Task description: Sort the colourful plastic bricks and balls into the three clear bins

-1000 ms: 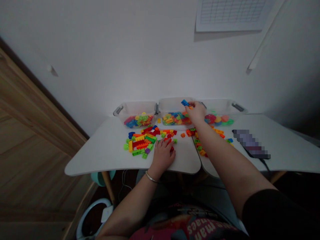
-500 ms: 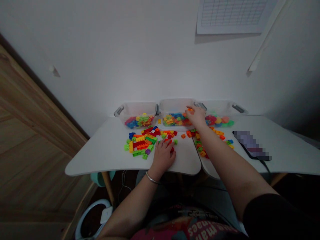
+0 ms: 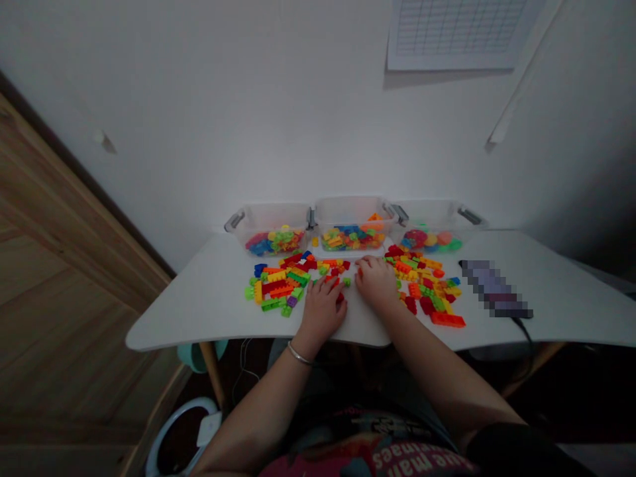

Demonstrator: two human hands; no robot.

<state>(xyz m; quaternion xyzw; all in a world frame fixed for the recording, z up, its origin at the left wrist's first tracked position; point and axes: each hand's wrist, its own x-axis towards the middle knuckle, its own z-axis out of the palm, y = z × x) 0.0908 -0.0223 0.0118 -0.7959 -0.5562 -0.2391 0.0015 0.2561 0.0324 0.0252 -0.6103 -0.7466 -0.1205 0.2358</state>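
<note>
Spread across the left part of the table is a pile of colourful toy building bricks (image 3: 278, 277). My left hand (image 3: 324, 306) lies at its right edge with the fingers stretched out over some bricks, and a red brick (image 3: 340, 298) shows beside the thumb. To the right, my right hand (image 3: 378, 283) is down on the table, its fingers closed round a small orange brick (image 3: 360, 271) that is mostly covered. Another pile of bricks (image 3: 432, 291) spreads just right of that hand, which hides part of it.
Against the wall stand three clear bins: a left bin (image 3: 258, 215), a middle bin (image 3: 348, 211) and a right bin (image 3: 432, 212), all containing coloured pieces. A phone (image 3: 497, 289) with a cable lies right on the white table (image 3: 183, 318). A printed sheet (image 3: 452, 40) hangs above.
My right hand has come from over the middle bin down and back to the table. An orange piece now shows on top inside that bin. The left hand has stayed put.
</note>
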